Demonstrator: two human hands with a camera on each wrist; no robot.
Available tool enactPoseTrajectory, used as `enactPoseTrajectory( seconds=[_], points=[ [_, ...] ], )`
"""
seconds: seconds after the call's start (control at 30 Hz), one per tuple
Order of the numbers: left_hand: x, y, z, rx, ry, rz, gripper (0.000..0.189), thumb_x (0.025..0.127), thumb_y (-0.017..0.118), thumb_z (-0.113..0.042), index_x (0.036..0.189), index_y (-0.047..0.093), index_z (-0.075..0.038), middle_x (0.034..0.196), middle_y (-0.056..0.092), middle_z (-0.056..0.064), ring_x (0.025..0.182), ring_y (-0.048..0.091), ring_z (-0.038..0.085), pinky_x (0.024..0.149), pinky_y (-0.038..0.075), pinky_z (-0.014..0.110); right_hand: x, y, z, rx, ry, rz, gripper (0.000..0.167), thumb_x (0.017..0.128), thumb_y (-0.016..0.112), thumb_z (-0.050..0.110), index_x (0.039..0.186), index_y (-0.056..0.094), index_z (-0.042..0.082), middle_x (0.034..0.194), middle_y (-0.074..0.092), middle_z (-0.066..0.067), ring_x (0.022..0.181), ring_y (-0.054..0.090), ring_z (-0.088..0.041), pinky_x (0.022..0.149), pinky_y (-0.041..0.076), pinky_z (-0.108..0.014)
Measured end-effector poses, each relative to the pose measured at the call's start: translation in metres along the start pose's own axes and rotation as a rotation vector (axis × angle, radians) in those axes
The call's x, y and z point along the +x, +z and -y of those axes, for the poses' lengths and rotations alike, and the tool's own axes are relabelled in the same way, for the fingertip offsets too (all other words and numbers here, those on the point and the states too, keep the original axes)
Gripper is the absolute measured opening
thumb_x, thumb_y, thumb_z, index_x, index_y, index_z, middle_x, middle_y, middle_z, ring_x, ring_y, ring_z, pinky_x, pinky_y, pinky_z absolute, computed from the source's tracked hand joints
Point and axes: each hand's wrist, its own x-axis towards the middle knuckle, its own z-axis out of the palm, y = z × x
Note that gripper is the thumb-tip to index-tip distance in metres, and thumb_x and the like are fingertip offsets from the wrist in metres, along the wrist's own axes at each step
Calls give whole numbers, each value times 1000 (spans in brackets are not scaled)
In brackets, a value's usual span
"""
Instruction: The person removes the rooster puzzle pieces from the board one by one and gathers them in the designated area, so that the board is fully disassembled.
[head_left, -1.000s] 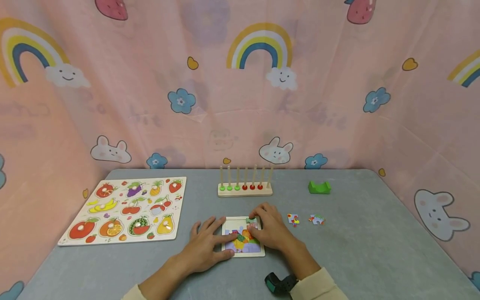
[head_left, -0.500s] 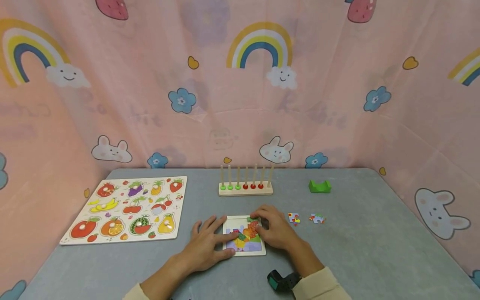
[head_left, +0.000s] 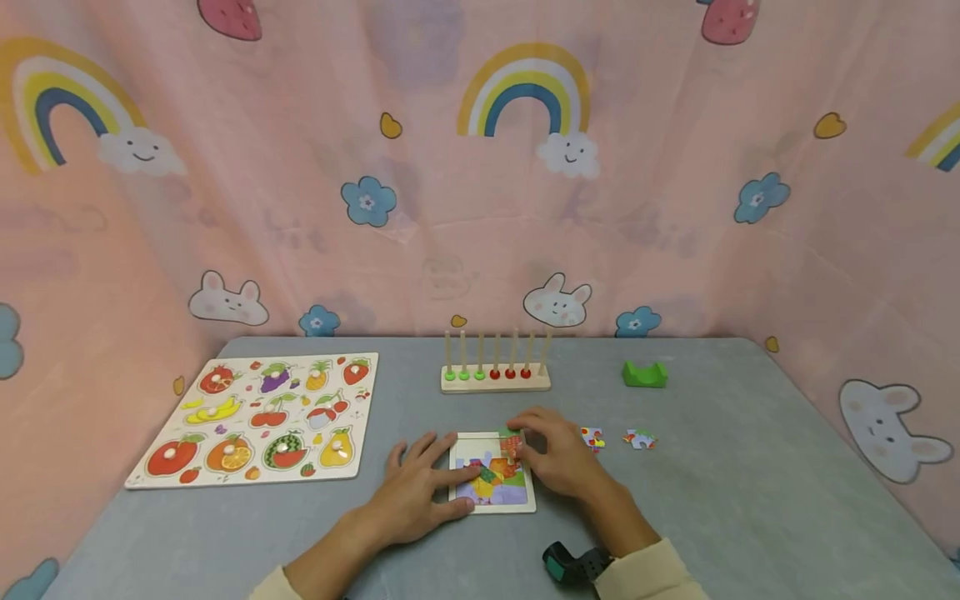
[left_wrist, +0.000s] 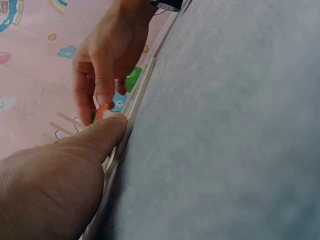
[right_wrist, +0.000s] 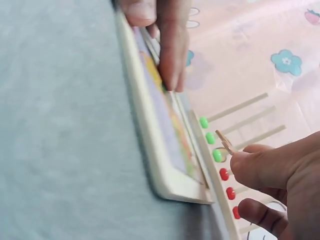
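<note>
A small wooden jigsaw tray (head_left: pixel 510 508) lies in front of me, its lower part filled with a colourful picture and bare wood showing at the upper left. My left hand (head_left: pixel 408 492) rests on the tray's left side with fingers spread, the index finger reaching over the picture and the thumb at the lower edge. Thumb and fingers of my right hand (head_left: pixel 562 454) pinch a red and green jigsaw piece (head_left: pixel 512 446) over the upper right corner. In the right wrist view that piece (right_wrist: pixel 226 142) is tilted and lifted clear of the tray.
Two loose jigsaw pieces, one (head_left: pixel 593 438) partly behind my right hand and another (head_left: pixel 640 439), lie to the right. A fruit peg board (head_left: pixel 255 421) is at left. Behind stand a bead-and-peg counting rack (head_left: pixel 495 380) and a green block (head_left: pixel 645 375).
My right hand has raised the jigsaw piece from the tray's upper right corner and shifted slightly right with it. The left hand keeps its place on the tray.
</note>
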Motion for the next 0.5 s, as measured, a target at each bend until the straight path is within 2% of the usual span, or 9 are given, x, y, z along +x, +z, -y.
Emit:
enactPoseTrajectory(
  seconds=[0.3, 0.5],
  points=[
    [0, -1, -2, -8, -12, 13, 47, 88, 62, -54, 131, 62, -35, 152, 34, 8, 138, 22, 39, 99, 10, 69, 1, -22, 7, 18, 51, -8, 30, 84, 70, -1, 113, 69, 9, 115, 61, 3, 102, 57, -23, 86, 47, -46],
    [1, -1, -2, -10, -5, 10, 47, 88, 63, -53, 131, 62, -35, 152, 33, 9, 138, 23, 40, 99, 10, 69, -2, -39, 7, 12, -3, -32, 32, 83, 73, 1, 114, 69, 8, 114, 62, 0, 103, 58, -28, 85, 47, -48]
  ],
)
